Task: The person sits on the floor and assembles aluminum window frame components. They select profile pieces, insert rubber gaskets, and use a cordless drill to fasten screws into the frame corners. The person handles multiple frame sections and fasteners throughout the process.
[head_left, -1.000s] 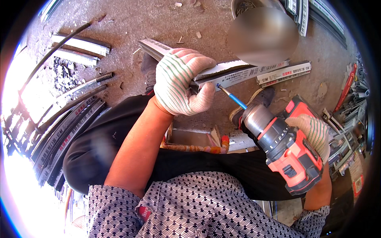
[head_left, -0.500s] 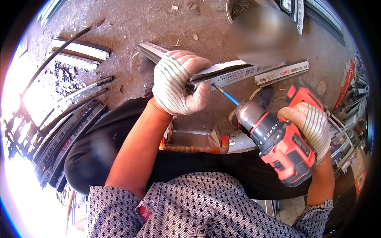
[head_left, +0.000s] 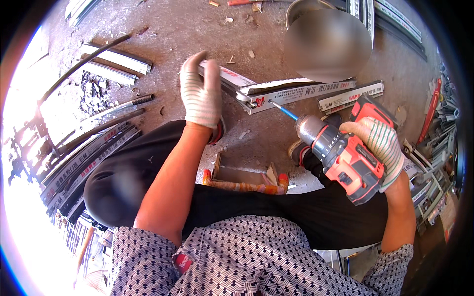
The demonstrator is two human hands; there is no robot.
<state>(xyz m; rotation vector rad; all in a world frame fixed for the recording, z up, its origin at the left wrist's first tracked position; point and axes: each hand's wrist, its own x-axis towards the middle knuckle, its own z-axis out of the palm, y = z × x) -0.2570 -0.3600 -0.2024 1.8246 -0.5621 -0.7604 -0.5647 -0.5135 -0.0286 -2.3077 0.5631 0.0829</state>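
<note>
My left hand point(head_left: 200, 93), in a white knit glove, hovers with straight fingers over the near end of a white metal profile point(head_left: 296, 91) lying on the concrete floor; it holds nothing. My right hand point(head_left: 377, 143), also gloved, grips a red and black cordless drill point(head_left: 343, 158). The drill's blue bit point(head_left: 284, 111) points up-left, with its tip at the profile's front face near a corner joint. I sit low with black-trousered legs spread on either side.
A second short white profile point(head_left: 350, 96) lies to the right. Long metal profiles point(head_left: 84, 158) are stacked on the left, with more frame pieces at the right edge point(head_left: 434, 163). A small wooden stool point(head_left: 244, 180) sits between my legs. Debris litters the floor.
My left hand has let go of the profile, opened and shifted left. The drill stays in my right hand, its bit still aimed at the profile.
</note>
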